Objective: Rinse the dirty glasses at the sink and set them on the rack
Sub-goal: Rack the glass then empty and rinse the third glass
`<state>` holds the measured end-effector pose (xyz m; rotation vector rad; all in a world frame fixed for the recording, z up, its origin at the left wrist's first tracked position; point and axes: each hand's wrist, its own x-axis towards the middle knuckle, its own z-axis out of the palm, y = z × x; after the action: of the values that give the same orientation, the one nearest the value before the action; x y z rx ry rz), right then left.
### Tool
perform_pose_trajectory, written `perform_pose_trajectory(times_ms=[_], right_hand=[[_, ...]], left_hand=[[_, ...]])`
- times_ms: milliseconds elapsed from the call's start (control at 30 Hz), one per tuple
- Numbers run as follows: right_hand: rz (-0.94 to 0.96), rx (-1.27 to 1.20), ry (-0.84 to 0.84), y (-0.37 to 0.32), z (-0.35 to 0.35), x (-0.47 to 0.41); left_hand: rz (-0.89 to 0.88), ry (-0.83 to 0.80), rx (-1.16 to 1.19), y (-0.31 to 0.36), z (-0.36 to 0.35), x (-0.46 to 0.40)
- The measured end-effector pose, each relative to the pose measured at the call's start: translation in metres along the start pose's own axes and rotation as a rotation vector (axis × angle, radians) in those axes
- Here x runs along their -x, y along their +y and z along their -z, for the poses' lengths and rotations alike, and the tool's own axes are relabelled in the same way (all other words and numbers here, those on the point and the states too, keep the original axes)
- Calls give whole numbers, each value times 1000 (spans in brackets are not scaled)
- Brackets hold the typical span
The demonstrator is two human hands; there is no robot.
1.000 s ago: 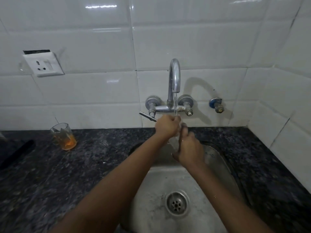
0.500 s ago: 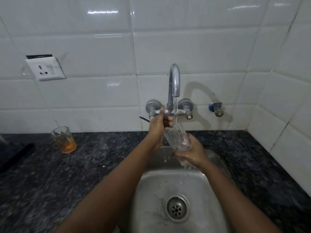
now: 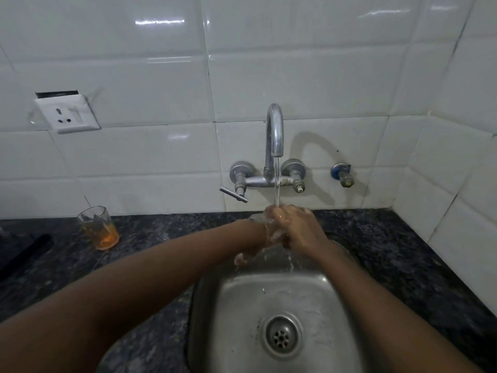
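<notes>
Glass rinsed under the running tap, over the far edge of the sink

The clear glass [image 3: 262, 224] sits between both hands: the right hand [image 3: 298, 227] wraps it from above, the left hand [image 3: 251, 250] grips below, where before it was at the tap [image 3: 274, 146]. Steel sink [image 3: 236, 305], dark speckled table [image 3: 150, 238], white tiled wall [image 3: 295, 84]; a dirty glass [image 3: 98, 228] stands far left.

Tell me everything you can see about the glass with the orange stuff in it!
The dirty glass is small, clear and tapered, wider at its rim than at its base. A little orange liquid sits in the bottom, with streaks up the inside. It stands upright on the dark speckled countertop, close to the white tiled wall and left of the sink. Neither hand touches it.
</notes>
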<state>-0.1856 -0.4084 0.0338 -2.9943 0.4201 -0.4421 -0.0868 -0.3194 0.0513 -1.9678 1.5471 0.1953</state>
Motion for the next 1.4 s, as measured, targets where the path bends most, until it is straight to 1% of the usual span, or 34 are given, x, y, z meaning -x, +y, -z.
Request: perform_pose_trajectory(times_ms=[33,67,100,133,167,200,233,267,300,333,367,433,500,533,567,600,667,700,733,833,900,933,967,1000,1033,1067,1133,1167,1233,1267,1300,1333,1400], right_hand=[[-3,3,28,2,0,-1],[-9,-5,76,4,0,-2],[-24,-18,107,8,1,-3],[-35,-11,117,10,3,-3],[-42,2,96,13,4,-4],[-43,3,67,16,5,-3],[-54,-47,44,19,5,-1],[-70,-123,47,21,5,2],[-100,-206,62,24,4,6],[-123,-262,78,28,3,9],[-143,-288,84,30,3,12],[-161,-310,80,34,0,16],[-157,-361,90,30,-1,15],[-146,-373,101,27,-2,14],[-133,-358,104,22,-1,12],[-104,-319,109,18,0,11],[-39,-217,118,14,-1,8],[-26,-176,127,14,-1,7],[-20,-142,141,16,-2,7],[-14,-66,201,21,-8,5],[-42,-94,247,25,-13,4],[-48,-133,258,27,-15,4],[-46,-178,261,27,-15,4],[-46,-222,255,28,-15,4],[-53,-263,241,28,-15,4],[-76,-309,218,28,-15,3],[-155,-406,173,27,-17,3],[-197,-418,158,26,-18,3],[-273,-365,135,23,-22,3],[-306,-351,136,21,-24,2],[-332,-370,152,19,-26,2],[-355,-421,169,16,-28,1],[-383,-571,181,12,-29,0]], left_hand=[[63,-4,-69,3,-2,-4],[82,62,-71,6,-2,-6],[58,140,-20,8,1,-7],[4,167,81,10,6,-7],[-69,137,277,10,14,-1],[-157,61,563,8,22,3],[-251,-37,868,4,29,9],[-334,-70,1134,-3,32,15],[-376,-57,1337,-10,34,22],[-405,-45,1460,-19,35,28],[-401,-21,1488,-24,36,31],[-348,86,1507,-26,33,31],[-303,141,1547,-16,31,33],[-273,167,1525,-8,31,31],[-232,219,1428,-1,27,21],[-185,249,1267,5,27,15],[-86,239,805,16,32,10],[-94,287,610,18,34,7],[-98,291,517,20,37,7],[-12,391,456,24,40,2],[35,449,517,27,41,-5],[37,431,552,28,45,-6],[21,408,559,26,48,-5],[-27,377,578,21,48,-5],[-96,337,647,12,46,-5],[-168,244,799,2,43,-2],[-290,77,1289,-12,40,11],[-302,68,1446,-18,38,14],[-219,195,1585,-24,28,13],[-156,290,1587,-23,24,12],[-101,396,1602,-19,18,11],[-58,523,1670,-15,12,8],[53,804,1938,-4,-2,8]])
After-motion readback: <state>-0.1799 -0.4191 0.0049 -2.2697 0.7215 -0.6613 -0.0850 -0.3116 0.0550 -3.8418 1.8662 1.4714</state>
